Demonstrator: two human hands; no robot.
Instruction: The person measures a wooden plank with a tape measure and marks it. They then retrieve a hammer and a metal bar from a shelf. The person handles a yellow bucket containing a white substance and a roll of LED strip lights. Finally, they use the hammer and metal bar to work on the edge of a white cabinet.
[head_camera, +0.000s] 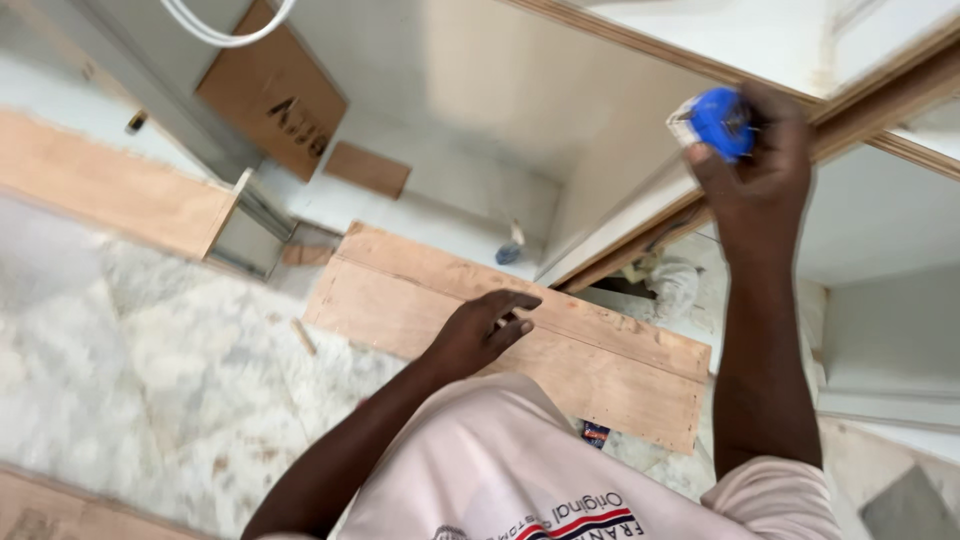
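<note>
Head view, looking down. The right hand (750, 160) is raised against the edge of a white-faced, plywood-edged cabinet panel (640, 150), its fingers closed around a small blue object with a white end (718, 120); motion blur hides what kind of tool it is. By its size it looks light and rigid, held well enough by a full wrap of the fingers about its body. The left hand (482, 330) hangs lower, fingers loosely curled and holding nothing, above a long rectangular brown plywood board (600, 370) lying flat on the pale marble floor (150, 360). The board appears stiff and fairly light, best gripped along its long edges.

Count: one blue object; two flat board pieces side by side, sharing a lengthwise seam; one further plywood strip (100, 185) at left; two brown cardboard pieces (275, 90) beyond; one white cable (225, 35) at the top edge; one small blue-and-white item (510, 250) on the floor near the cabinet base, too blurred to identify.
</note>
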